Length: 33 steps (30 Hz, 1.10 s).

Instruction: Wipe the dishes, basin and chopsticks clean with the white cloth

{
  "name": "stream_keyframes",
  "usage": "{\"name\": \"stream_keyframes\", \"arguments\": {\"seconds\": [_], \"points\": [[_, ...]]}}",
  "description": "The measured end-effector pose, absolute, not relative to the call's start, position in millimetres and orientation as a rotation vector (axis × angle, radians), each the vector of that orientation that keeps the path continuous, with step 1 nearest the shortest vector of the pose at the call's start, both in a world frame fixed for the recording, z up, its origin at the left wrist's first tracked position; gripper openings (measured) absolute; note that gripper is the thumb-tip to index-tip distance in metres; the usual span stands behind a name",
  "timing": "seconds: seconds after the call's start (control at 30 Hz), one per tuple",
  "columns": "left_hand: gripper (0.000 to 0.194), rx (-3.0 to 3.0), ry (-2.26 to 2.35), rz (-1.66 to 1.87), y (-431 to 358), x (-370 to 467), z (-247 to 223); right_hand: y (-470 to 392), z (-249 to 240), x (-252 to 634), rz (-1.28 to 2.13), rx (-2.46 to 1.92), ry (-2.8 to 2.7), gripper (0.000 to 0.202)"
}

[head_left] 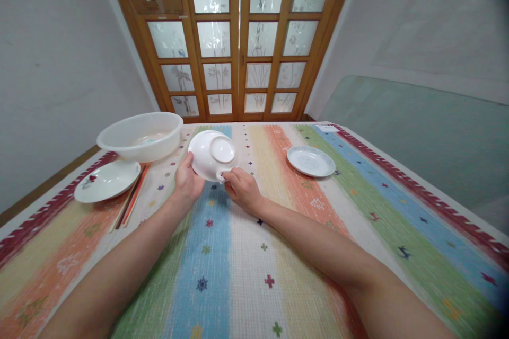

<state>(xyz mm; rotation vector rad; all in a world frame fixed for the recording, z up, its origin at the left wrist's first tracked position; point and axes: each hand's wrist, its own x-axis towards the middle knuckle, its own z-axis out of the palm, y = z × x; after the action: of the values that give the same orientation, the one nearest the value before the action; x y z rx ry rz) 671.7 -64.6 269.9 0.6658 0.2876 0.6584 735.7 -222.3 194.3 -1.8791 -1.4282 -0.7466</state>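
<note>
A white bowl [202,156] is held up over the table, tilted so that its underside and round foot ring face me. My left hand [188,179] grips it by the left rim, thumb on the outer wall. At the lower right rim, my right hand [242,189] is closed, pinching a small crumpled white cloth [221,175] against the bowl. Whether this is fabric or paper is hard to tell. The fingers behind the bowl are hidden, and its inside faces away from me.
A translucent white basin [141,140] stands at the back left. In front of it are a shallow white dish [107,182] with a red flower mark and several chopsticks [130,198]. A pale plate [310,161] lies to the right on the striped tablecloth [246,275].
</note>
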Motion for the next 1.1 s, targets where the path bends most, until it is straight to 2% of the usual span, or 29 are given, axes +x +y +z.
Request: {"name": "stream_keyframes", "arguments": {"seconds": [0.27,0.47,0.63,0.9,1.1], "points": [[0.038,0.654,0.284,0.601,-61,670,271,-223,198,740,-0.415,-1.726,-0.964,0.017],[0.036,0.704,0.280,0.598,-58,671,268,-224,209,747,-0.321,-1.682,-0.776,0.012],[0.023,0.771,0.311,0.597,-58,673,260,-227,213,758,-0.335,-1.631,-0.733,0.011],[0.036,1.121,0.302,0.681,-59,670,243,-234,230,760,-0.584,-1.598,-0.870,0.016],[0.023,1.219,0.233,0.668,-68,667,239,-236,234,748,-0.730,-1.636,-1.073,0.023]]}}
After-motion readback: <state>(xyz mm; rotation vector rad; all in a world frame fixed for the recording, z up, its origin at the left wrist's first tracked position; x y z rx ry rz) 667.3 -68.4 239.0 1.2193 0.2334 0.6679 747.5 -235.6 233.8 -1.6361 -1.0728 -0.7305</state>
